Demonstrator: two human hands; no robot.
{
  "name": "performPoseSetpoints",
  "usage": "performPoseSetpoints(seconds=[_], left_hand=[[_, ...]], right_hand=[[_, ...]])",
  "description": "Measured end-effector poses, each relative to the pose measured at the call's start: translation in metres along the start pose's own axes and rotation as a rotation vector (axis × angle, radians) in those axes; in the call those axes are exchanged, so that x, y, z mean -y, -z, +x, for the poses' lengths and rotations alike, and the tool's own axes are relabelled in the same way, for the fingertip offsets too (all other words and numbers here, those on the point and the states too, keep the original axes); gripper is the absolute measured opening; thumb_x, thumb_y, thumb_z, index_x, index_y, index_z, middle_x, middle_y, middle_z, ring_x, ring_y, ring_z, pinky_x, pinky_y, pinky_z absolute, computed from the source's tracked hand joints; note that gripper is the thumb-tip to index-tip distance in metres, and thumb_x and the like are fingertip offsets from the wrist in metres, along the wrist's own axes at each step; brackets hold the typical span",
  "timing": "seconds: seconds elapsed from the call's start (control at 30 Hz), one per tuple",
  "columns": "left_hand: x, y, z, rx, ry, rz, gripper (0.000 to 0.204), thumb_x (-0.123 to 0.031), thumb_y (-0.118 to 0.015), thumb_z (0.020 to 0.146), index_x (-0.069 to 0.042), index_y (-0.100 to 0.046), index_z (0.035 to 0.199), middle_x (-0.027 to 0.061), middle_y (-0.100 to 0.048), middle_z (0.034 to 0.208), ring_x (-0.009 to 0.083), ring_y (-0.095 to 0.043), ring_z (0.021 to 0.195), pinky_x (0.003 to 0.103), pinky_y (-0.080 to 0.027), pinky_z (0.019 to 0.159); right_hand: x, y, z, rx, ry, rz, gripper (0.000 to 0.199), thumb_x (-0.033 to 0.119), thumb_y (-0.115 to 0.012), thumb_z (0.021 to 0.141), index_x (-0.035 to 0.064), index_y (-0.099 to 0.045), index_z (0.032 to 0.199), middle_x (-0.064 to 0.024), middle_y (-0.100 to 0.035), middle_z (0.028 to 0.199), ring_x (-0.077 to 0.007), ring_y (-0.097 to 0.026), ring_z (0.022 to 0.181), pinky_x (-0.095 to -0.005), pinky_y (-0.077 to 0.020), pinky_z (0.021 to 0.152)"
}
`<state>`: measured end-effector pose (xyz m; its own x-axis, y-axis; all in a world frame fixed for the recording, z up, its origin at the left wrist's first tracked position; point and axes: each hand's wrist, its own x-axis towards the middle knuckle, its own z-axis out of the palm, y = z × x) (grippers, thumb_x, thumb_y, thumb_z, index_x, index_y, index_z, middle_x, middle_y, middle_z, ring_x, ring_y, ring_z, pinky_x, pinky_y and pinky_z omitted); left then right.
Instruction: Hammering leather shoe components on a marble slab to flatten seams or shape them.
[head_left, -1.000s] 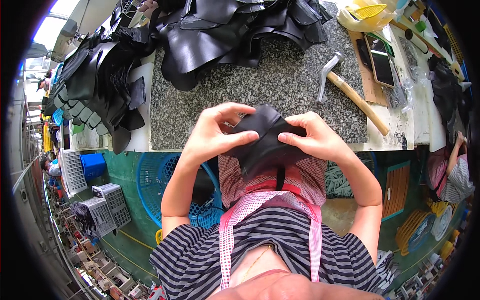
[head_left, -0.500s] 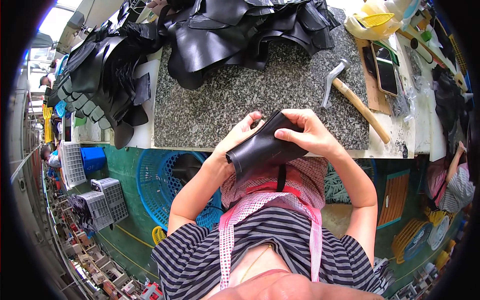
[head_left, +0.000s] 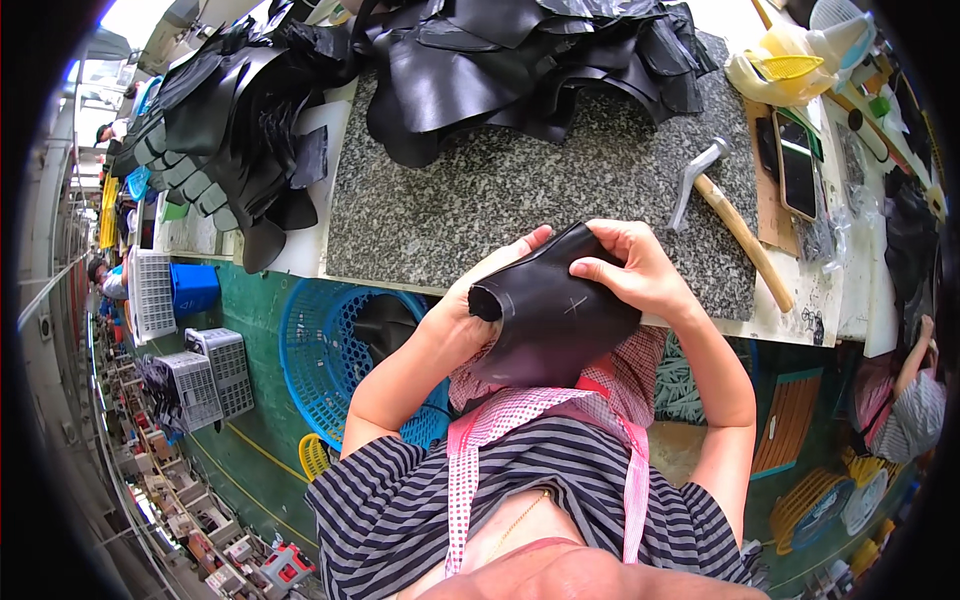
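In front of my body, at the near edge of the granite slab (head_left: pixel 430 220), I hold a black leather piece (head_left: pixel 560 320) with a pale cross mark on its face. Its left edge curls over into a roll. My right hand (head_left: pixel 640 270) grips the upper right edge, thumb on the face and fingers behind. My left hand (head_left: pixel 475 300) holds the left side from behind and beneath; the leather hides most of its fingers, while a fingertip shows above the upper edge. Right of my hands, a hammer (head_left: pixel 735 225) with a wooden handle lies on the slab.
Stacks of black leather pieces (head_left: pixel 470 80) cover the slab's far side, with more (head_left: pixel 240 120) to the left. A phone (head_left: pixel 797 170) and a yellow bag (head_left: pixel 790 65) lie at right. Below the table stands a blue basket (head_left: pixel 310 340). Another person (head_left: pixel 905 400) is at far right.
The leather piece has been turned and opened out, so its marked face shows more widely and its left edge curls. Both hands still hold it. My view has shifted slightly.
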<state>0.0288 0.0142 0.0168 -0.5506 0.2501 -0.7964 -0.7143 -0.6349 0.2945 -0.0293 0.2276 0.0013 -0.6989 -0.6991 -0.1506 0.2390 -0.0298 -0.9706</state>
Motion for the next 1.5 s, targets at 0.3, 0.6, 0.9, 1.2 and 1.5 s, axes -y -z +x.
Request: performPoseSetpoints(seconds=[0.3, 0.6, 0.9, 1.2, 1.5], left_hand=[[-0.004, 0.021, 0.009, -0.057, -0.135, 0.149, 0.077, -0.014, -0.074, 0.097, -0.008, -0.03, 0.159, 0.0185, -0.064, 0.127, 0.0242, -0.07, 0.106, 0.037, -0.06, 0.089], [-0.009, 0.008, -0.032, 0.076, -0.048, -0.339, 0.025, -0.029, -0.045, 0.114, -0.017, -0.049, 0.135, 0.0145, -0.072, 0.104, 0.0263, -0.073, 0.084, 0.039, -0.063, 0.071], [0.006, 0.047, -0.039, 0.061, -0.204, -0.092, 0.038, -0.023, -0.044, 0.114, -0.01, -0.051, 0.149, 0.0127, -0.07, 0.13, 0.0208, -0.07, 0.117, 0.035, -0.058, 0.103], [0.034, 0.335, -0.116, -0.399, -0.67, 0.226, 0.073, -0.04, -0.075, 0.099, -0.005, -0.045, 0.156, 0.0128, -0.068, 0.134, 0.0228, -0.068, 0.119, 0.037, -0.056, 0.101], [-0.028, 0.27, -0.078, -0.884, -1.439, 1.378, 0.033, -0.004, -0.078, 0.091, -0.006, -0.072, 0.124, 0.0133, -0.072, 0.112, 0.028, -0.071, 0.1, 0.037, -0.056, 0.09]], right_hand=[[0.023, -0.049, -0.016, -0.059, 0.741, -0.765, 0.077, 0.041, -0.094, 0.07, 0.0073, -0.069, 0.135, -0.0098, -0.068, 0.128, -0.0333, -0.064, 0.12, -0.0455, -0.0509, 0.103], [-0.013, -0.081, -0.004, -0.274, 0.953, -1.045, 0.057, 0.003, -0.071, 0.066, 0.0096, -0.077, 0.122, -0.0033, -0.07, 0.125, -0.0241, -0.067, 0.114, -0.0415, -0.0529, 0.092], [-0.021, -0.088, 0.0, -0.172, 1.009, -1.124, 0.051, 0.013, -0.072, 0.073, 0.0116, -0.076, 0.125, -0.0006, -0.068, 0.125, -0.0192, -0.065, 0.119, -0.0388, -0.0488, 0.098], [-0.015, -0.016, -0.029, -0.395, 0.711, -1.071, 0.042, -0.013, -0.07, 0.079, 0.0071, -0.074, 0.116, -0.0085, -0.072, 0.113, -0.0298, -0.067, 0.11, -0.0419, -0.0521, 0.097], [-0.008, 0.064, -0.093, -0.887, 0.193, -1.38, 0.049, 0.005, -0.067, 0.098, 0.0027, -0.054, 0.146, -0.0169, -0.057, 0.144, -0.0367, -0.052, 0.136, -0.0475, -0.0385, 0.115]])
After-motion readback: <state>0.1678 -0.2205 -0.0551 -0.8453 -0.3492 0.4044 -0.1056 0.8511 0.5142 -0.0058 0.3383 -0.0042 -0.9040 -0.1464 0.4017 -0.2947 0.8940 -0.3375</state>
